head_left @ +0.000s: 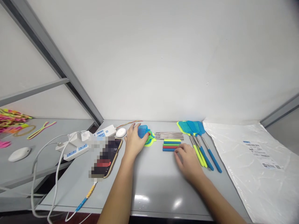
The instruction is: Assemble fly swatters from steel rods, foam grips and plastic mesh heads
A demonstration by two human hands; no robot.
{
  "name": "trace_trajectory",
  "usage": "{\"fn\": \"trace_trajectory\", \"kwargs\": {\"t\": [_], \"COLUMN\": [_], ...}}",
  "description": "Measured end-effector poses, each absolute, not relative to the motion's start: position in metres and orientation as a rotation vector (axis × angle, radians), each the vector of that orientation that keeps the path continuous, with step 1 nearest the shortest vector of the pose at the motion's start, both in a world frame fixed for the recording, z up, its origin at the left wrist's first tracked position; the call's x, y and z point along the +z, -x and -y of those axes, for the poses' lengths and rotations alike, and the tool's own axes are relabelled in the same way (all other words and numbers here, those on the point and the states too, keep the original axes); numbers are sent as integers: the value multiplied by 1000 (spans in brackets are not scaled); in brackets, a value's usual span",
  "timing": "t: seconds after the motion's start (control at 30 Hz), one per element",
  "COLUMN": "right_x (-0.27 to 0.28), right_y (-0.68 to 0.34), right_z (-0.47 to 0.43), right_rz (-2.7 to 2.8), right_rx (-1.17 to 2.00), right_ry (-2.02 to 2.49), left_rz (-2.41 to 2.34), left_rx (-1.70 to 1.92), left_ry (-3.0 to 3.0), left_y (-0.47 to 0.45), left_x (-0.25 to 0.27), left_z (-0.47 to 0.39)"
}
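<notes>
- Grey tabletop is backed by a white wall; a power strip and a smartphone are placed to the left of the left hand.
- Over the mesh swatter heads, blue above yellow-green, the left hand is arched with fingers and thumb moderately spread; whether anything is gripped cannot be told. The heads are partly hidden under its fingertips. Thin, light, flexible plastic is suggested; they would best be pinched at the narrow neck, since the mesh could bend.
- Just right of the left hand, steel rods are laid side by side. They are judged stiff, light and rather slippery, best lifted singly near the middle.
- Between the hands, nearer the right one, five handle sleeves are stacked in yellow, blue, green and red. Light weight and a slightly soft surface are likely; each could be held around its middle.
- At the right end of the nearest blue sleeve, the right hand is set with fingers curled and close together; a firm grasp cannot be confirmed.
- Just beyond and right of the right hand, whole fly swatters are fanned out, best held by their coloured handles; a plastic mailer is spread farther right.
</notes>
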State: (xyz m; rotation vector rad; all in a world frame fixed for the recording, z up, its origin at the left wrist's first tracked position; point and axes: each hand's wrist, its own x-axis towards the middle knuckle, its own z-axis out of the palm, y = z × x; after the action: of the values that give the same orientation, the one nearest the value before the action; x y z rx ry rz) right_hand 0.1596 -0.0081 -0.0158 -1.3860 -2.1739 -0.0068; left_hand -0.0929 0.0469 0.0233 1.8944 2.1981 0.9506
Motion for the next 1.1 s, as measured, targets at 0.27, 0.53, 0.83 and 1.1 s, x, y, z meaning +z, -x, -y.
{"fn": "trace_trajectory", "kwargs": {"t": [0.27,0.53,0.83,1.1], "right_x": [-3,10,11,9], "right_y": [-173,-170,-153,-158], "right_z": [-7,-51,-117,-144], "right_rz": [2236,2346,2438,2614], "right_rx": [-24,45,164,295], "right_ry": [1439,1510,1579,1484], "left_rz": [-1974,-2108,-2265,-2228], "left_rx": [932,662,634,674], "left_ry": [-2144,-2171,-2143,-2117], "left_y": [58,49,65,65], "left_x": [35,-5,-19,-18], "left_z": [12,74,78,75]}}
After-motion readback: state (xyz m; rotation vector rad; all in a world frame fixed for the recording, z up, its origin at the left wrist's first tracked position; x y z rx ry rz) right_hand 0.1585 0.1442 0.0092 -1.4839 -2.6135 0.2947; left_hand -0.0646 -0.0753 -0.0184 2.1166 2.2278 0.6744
